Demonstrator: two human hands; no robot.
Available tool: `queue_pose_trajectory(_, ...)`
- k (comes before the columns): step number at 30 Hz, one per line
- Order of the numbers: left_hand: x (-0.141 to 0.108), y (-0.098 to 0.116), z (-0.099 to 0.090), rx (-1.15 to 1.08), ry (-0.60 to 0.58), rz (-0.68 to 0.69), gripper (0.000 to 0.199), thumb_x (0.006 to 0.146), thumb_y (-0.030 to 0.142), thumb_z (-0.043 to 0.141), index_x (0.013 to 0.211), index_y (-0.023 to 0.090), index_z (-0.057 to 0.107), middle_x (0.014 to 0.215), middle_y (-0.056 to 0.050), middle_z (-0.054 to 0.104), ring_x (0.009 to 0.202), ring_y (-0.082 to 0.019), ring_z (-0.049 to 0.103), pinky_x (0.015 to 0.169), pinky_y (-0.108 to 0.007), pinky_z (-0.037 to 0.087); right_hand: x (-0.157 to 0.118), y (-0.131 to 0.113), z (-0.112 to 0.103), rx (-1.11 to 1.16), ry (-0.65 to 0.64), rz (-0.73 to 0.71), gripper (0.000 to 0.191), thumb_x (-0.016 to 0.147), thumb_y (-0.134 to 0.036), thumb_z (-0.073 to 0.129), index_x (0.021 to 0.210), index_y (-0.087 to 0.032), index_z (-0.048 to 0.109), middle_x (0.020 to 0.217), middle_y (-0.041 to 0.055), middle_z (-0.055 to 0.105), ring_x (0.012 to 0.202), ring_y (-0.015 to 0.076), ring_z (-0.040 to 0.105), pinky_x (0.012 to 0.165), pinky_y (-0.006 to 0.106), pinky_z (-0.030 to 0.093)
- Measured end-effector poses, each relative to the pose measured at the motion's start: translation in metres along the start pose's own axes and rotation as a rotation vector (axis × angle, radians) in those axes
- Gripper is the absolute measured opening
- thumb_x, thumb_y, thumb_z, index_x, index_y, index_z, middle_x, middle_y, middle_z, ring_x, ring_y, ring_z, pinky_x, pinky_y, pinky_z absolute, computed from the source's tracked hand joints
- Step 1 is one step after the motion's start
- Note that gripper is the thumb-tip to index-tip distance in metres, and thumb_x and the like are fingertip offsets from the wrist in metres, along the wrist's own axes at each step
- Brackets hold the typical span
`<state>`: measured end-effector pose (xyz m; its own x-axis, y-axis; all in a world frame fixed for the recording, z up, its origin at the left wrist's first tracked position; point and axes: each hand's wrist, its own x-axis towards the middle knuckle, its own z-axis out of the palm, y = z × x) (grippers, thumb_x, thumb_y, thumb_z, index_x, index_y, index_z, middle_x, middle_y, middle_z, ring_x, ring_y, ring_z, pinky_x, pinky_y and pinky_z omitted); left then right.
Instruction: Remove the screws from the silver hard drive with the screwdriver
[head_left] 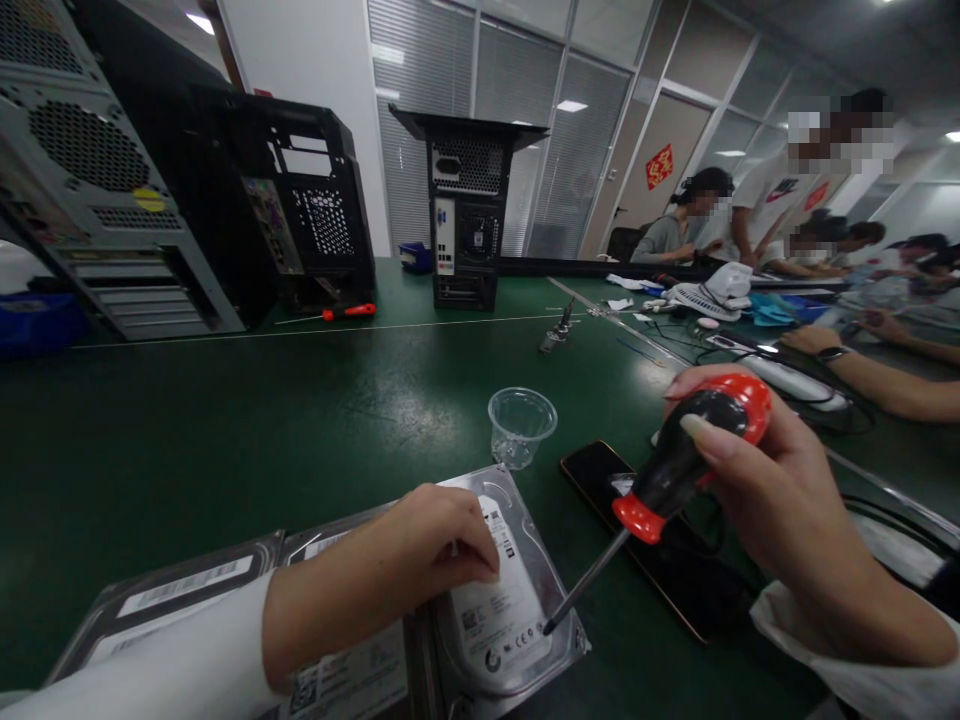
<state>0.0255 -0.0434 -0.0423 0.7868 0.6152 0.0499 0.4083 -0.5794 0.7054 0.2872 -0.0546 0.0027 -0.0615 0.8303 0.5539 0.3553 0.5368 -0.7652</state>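
I can't tell the grip of the left hand; the right hand clamps a slanted screwdriver. I'd hold it more upright on the hard drive.

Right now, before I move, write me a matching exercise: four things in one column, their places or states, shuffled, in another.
Things
1. Left hand
2. Right hand
3. Clear plastic cup
4. Phone

Places or states
A. Standing just past the far end of the rightmost hard drive
B. Gripping a red-and-black screwdriver
C. Lying flat on the green table, dark face up
D. Over the rightmost hard drive, fingers curled

Right pairs: 1-D, 2-B, 3-A, 4-C
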Motion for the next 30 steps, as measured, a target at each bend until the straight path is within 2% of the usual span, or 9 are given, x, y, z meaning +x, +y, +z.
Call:
queue_pose_trajectory(4,-0.007,-0.003,0.001,-0.042,0.054,-0.095,0.013,0.072,0.006,0.069,0.076,0.017,0.063,0.081,0.002,0.057,0.068,-0.01,0.053,0.059,-0.018,0.04,0.001,0.001,0.002,-0.005,-0.013,-0.002,0.025,0.082,-0.042,0.063,0.097,-0.024,0.056,0.079,-0.0003,0.047,0.058,0.0105,0.047,0.046,0.018,0.043)
queue_pose_trajectory(10,-0.016,0.004,-0.004,-0.071,0.071,-0.159,0.015,0.068,0.013,0.075,0.074,0.02,0.064,0.08,0.005,0.057,0.07,-0.009,0.052,0.061,-0.02,0.039,0.001,0.003,0.001,-0.038,0.012,-0.035,0.025,0.08,-0.043,0.064,0.096,-0.024,0.057,0.083,0.0011,0.05,0.062,0.0126,0.05,0.047,0.02,0.044)
queue_pose_trajectory(14,0.005,-0.001,-0.014,-0.026,0.164,-0.223,0.009,0.069,0.025,0.077,0.074,0.023,0.069,0.075,0.003,0.056,0.068,-0.011,0.051,0.06,-0.023,0.037,0.007,0.003,-0.001,-0.059,0.065,-0.067,0.025,0.081,-0.041,0.064,0.097,-0.023,0.057,0.083,0.0008,0.049,0.062,0.0111,0.047,0.047,0.019,0.04)
queue_pose_trajectory(21,0.05,-0.021,-0.019,0.02,0.272,-0.337,0.007,0.069,0.022,0.071,0.075,0.024,0.071,0.066,0.003,0.052,0.063,-0.014,0.047,0.056,-0.026,0.031,0.019,0.001,-0.004,-0.141,0.121,-0.178,0.023,0.08,-0.04,0.066,0.093,-0.023,0.058,0.089,0.0002,0.049,0.069,0.0109,0.046,0.055,0.018,0.041)
queue_pose_trajectory(26,0.054,-0.033,-0.011,-0.063,0.315,-0.465,0.01,0.071,0.03,0.069,0.079,0.024,0.072,0.056,0.004,0.045,0.054,-0.012,0.04,0.05,-0.025,0.025,0.022,0.004,-0.006,-0.207,0.123,-0.215,0.018,0.081,-0.037,0.064,0.092,-0.024,0.057,0.085,-0.0009,0.05,0.064,0.011,0.044,0.053,0.02,0.04)
queue_pose_trajectory(30,0.054,-0.044,-0.007,-0.164,0.268,-0.466,0.014,0.072,0.036,0.068,0.078,0.023,0.072,0.051,0.005,0.037,0.05,-0.011,0.033,0.047,-0.025,0.021,0.023,0.007,-0.006,-0.223,0.136,-0.237,0.018,0.081,-0.037,0.063,0.092,-0.025,0.057,0.086,-0.0009,0.05,0.067,0.0118,0.046,0.054,0.02,0.04)
